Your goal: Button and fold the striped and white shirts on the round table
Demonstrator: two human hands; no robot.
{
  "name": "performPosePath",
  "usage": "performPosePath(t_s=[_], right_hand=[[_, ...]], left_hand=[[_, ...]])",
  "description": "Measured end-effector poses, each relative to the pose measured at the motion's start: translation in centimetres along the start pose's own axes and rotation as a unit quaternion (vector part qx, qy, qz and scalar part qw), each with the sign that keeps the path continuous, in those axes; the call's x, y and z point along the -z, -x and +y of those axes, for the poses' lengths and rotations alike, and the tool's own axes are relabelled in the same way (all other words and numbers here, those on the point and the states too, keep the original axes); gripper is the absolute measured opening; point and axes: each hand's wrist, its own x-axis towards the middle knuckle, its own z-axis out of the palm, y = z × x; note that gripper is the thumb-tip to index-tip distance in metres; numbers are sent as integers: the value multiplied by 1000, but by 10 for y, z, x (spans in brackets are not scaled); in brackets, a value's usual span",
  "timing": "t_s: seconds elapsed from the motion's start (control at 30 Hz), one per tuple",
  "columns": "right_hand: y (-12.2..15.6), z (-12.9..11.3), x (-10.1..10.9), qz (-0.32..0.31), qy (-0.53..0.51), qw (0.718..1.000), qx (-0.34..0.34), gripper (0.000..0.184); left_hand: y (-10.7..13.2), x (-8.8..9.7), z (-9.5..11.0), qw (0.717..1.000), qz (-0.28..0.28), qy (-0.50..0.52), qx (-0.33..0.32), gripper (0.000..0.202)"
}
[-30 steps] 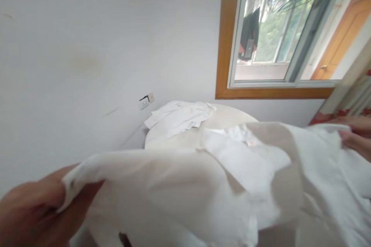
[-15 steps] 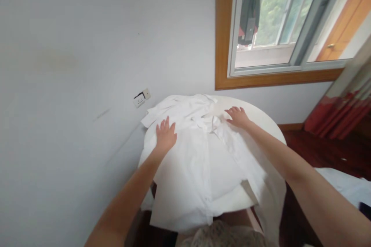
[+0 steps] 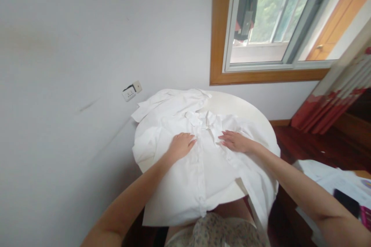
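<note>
A white button-front shirt (image 3: 171, 189) lies spread on a round white table (image 3: 240, 104), its collar toward the wall and its hem hanging over the near edge. The front is unfastened, with one panel turned aside on the right. My left hand (image 3: 182, 146) rests on the left panel beside the button strip, fingers lying flat and slightly bent. On the right panel, just below the collar, my right hand (image 3: 235, 141) lies with its fingers stretched out. More crumpled white cloth (image 3: 174, 102) lies at the far left; whether it belongs to the shirt I cannot tell.
A wall with a socket (image 3: 129, 93) stands behind the table, and a wood-framed window (image 3: 220, 73) is at the upper right. A red and cream curtain (image 3: 315, 108) hangs at the right. Papers and a dark phone-like object (image 3: 346, 202) lie at the lower right.
My left hand has moved right and nearer, toward the button strip. My right hand has come nearer to me, and the right panel and sleeve area now lie more spread out.
</note>
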Motion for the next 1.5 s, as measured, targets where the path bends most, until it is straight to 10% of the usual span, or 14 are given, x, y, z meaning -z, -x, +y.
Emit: performPosePath(t_s=[0.17,0.33,0.6,0.8,0.97,1.27,1.5], right_hand=[[-45,33,44,108,4,990,-88,40],[-104,54,64,77,87,978,-175,38],[-149,45,42,6,97,979,-179,41],[-144,42,51,69,101,981,-152,32],[-102,44,100,241,73,963,-99,32],[50,-22,235,529,143,837,0,42],[152,-75,285,541,265,798,7,56]], left_hand=[[-56,42,-30,992,68,-80,63,31],[-104,48,-68,986,-18,-120,110,33],[-114,25,-96,986,-87,-80,121,50],[-114,39,-88,995,-21,-27,90,44],[-92,91,-72,991,129,10,16,44],[-33,246,3,942,319,-104,-4,58],[36,330,76,881,427,-205,-16,80]])
